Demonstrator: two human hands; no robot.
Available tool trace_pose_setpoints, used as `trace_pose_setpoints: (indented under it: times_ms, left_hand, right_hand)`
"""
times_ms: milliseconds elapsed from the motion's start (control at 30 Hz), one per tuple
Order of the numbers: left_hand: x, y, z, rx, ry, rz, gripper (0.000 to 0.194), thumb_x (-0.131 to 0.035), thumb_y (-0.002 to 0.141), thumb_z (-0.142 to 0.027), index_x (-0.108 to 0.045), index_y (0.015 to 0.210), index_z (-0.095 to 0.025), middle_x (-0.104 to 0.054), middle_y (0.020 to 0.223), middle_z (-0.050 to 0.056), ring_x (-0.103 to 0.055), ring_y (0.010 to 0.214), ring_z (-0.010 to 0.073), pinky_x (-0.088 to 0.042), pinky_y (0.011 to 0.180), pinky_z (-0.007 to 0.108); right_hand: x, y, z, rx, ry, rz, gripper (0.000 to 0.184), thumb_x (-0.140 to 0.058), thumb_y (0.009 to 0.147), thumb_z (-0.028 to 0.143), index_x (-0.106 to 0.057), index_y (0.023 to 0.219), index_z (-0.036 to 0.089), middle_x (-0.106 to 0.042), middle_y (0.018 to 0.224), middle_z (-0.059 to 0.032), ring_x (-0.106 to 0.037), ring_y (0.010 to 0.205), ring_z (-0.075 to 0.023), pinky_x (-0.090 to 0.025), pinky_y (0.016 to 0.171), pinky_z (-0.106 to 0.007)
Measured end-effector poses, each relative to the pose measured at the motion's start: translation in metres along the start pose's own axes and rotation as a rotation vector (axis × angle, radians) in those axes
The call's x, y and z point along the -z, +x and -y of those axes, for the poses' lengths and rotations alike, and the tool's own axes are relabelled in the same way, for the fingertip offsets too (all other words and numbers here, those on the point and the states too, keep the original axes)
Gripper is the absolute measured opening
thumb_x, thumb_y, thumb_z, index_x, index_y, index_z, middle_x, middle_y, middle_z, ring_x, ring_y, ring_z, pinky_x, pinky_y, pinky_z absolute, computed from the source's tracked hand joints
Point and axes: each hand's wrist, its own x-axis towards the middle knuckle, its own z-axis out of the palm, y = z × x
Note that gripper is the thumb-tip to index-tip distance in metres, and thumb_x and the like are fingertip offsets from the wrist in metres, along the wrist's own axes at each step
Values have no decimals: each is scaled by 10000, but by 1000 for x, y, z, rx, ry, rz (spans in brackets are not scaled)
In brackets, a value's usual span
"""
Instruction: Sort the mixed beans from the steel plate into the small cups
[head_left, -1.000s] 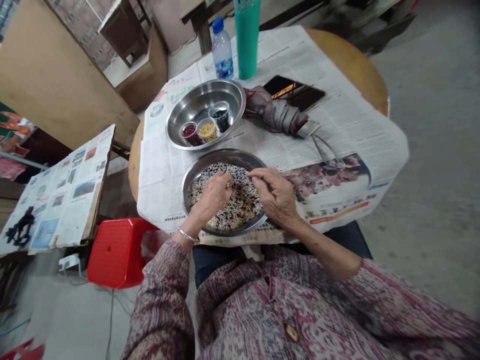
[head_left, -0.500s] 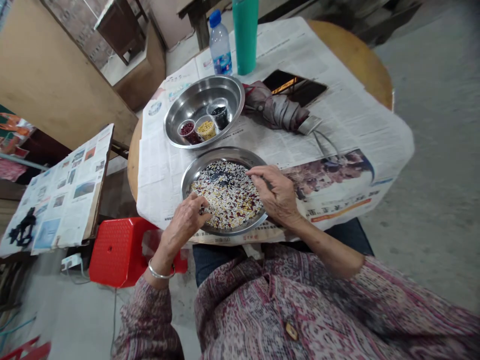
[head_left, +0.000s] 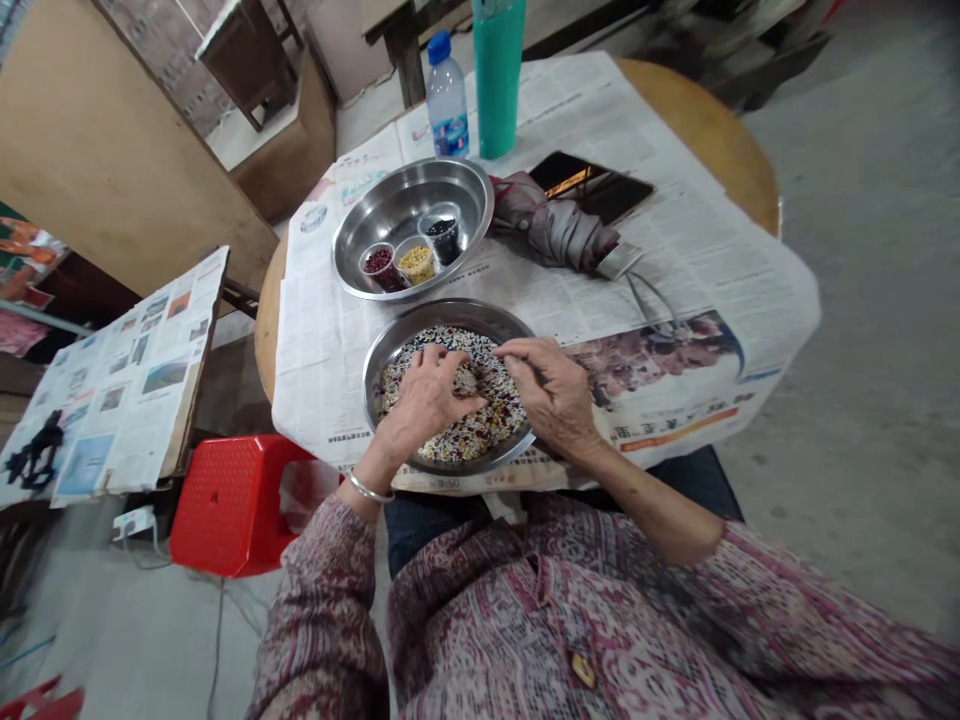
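Observation:
A steel basin (head_left: 373, 385) near the table's front edge holds mixed white, yellow, dark red and black grains and beans (head_left: 480, 425). My left hand (head_left: 429, 395) is over the middle of this mix, palm down, thumb and fingers apart; its fingertips are at the grains. At the basin's right rim is my right hand (head_left: 551, 390), with thumb and forefinger drawn together; whatever they pinch is too small to make out. Behind, a second steel basin (head_left: 405, 185) contains clear cups of dark red beans (head_left: 381, 268), yellow beans (head_left: 416, 262) and black beans (head_left: 443, 238).
Newspaper (head_left: 705, 270) covers the round table. A folded umbrella (head_left: 559, 228), a dark phone-like slab (head_left: 600, 190), a water bottle (head_left: 448, 100) and a teal tumbler (head_left: 498, 80) stand or lie beyond the basins. A red stool (head_left: 225, 505) is at the left.
My left hand has moved right and forward, from the basin's left rim to over the grains, and its fingers have spread. My right hand stays at the right rim.

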Motion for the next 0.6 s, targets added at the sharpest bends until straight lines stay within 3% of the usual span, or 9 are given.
trace_pose_setpoints:
  times_ms: [67,200,333,500,600]
  left_hand:
    - [-3,8,-3,-14,3,49,427,-758,834,-264,-609,1228,-190,-554,1238,108,-558,1180,288,-517,1051,479]
    - [-12,24,-7,-95,-9,83,203,-571,888,-94,-659,1058,-163,-647,1065,88,-620,1064,243,-530,1019,433]
    - [-8,31,-8,-90,-77,67,194,-559,850,-47,-696,949,-142,-723,970,81,-664,980,219,-529,981,385]
    - [9,0,-6,-106,-171,79,183,-579,833,-50,-710,884,-168,-730,904,32,-659,873,168,-529,901,332]
    - [16,-29,-4,-161,-188,188,174,-578,862,-53,-702,887,-173,-710,927,32,-653,883,159,-527,897,312]
  right_hand:
    - [0,0,0,-5,3,-2,186,-553,961,261,-739,955,262,-773,980,-50,-703,949,-236,-550,912,-459]
    - [-1,0,0,3,15,-8,180,-558,953,252,-738,956,266,-771,977,-43,-702,946,-234,-557,897,-450]
    - [-1,0,0,12,14,-18,181,-557,961,249,-737,955,258,-770,979,-46,-704,943,-230,-556,895,-440]
    - [-1,0,-1,6,8,-6,184,-553,968,253,-737,960,260,-770,988,-44,-706,952,-226,-550,913,-446]
    - [-1,0,-1,19,19,-10,195,-545,970,240,-739,964,263,-768,984,-41,-704,946,-222,-553,902,-437]
